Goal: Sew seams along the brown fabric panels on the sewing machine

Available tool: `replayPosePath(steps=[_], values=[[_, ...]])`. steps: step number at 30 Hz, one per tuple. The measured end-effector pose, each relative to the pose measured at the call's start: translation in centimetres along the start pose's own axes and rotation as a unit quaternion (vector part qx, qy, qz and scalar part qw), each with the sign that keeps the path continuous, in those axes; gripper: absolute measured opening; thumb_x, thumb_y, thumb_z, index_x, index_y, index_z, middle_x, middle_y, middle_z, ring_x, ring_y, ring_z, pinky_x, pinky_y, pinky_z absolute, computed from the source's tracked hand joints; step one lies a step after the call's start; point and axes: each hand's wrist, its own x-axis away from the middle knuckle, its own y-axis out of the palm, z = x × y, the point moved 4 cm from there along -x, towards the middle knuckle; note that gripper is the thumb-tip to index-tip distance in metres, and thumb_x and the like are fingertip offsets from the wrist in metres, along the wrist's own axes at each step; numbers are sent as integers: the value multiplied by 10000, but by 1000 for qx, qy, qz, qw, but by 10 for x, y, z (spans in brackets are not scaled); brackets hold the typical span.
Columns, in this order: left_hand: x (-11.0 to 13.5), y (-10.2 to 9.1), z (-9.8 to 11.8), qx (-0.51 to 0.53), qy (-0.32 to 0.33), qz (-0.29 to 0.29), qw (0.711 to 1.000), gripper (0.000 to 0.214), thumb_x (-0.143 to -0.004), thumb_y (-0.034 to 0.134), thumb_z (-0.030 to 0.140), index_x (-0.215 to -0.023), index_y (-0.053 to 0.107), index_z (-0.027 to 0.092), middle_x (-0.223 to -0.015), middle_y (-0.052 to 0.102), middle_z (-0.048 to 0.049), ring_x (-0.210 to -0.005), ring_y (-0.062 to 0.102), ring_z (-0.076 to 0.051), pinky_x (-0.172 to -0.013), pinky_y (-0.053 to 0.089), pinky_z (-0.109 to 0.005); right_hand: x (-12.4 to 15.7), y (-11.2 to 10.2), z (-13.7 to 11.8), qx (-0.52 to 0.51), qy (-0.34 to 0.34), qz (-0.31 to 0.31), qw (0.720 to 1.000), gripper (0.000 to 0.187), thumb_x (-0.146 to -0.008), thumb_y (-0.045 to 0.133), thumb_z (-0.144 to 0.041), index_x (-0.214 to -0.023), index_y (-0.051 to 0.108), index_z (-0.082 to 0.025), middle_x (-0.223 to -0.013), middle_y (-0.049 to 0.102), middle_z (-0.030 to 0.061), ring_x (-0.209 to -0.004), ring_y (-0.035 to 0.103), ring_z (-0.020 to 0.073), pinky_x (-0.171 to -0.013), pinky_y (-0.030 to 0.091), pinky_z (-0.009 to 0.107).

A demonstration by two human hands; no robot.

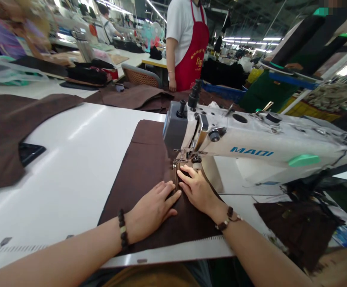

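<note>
A dark brown fabric panel [149, 171] lies flat on the white table, its right part under the head of a sewing machine [251, 147]. On the panel, just in front of the presser foot [176, 163], a narrow strip resembling a zipper [176, 181] runs toward me. My left hand [152, 207] rests on the cloth left of this strip, fingers stretched out. My right hand [198, 189] presses the cloth to the right of it with spread fingertips, close to the foot. The two hands nearly meet at the strip. The needle tip is too small to make out.
More brown fabric [6, 135] covers the table's left side, over a dark flat object [31, 153]. Brown pieces [298, 227] lie at the right. A person in a red apron [194, 48] stands behind the table. Thread cones [298, 40] rise at the upper right.
</note>
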Motion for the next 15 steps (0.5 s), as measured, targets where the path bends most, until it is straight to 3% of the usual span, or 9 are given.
replayPosePath(steps=[15], values=[[-4, 3, -7, 15, -5, -30, 999, 473, -821, 524, 427, -1213, 456, 172, -1174, 465, -89, -1111, 460, -225, -1000, 415, -383, -7, 0, 5, 0, 5, -7, 1000, 365, -885, 413, -184, -1235, 502, -128, -1302, 462, 109, -1205, 412, 205, -1037, 334, 439]])
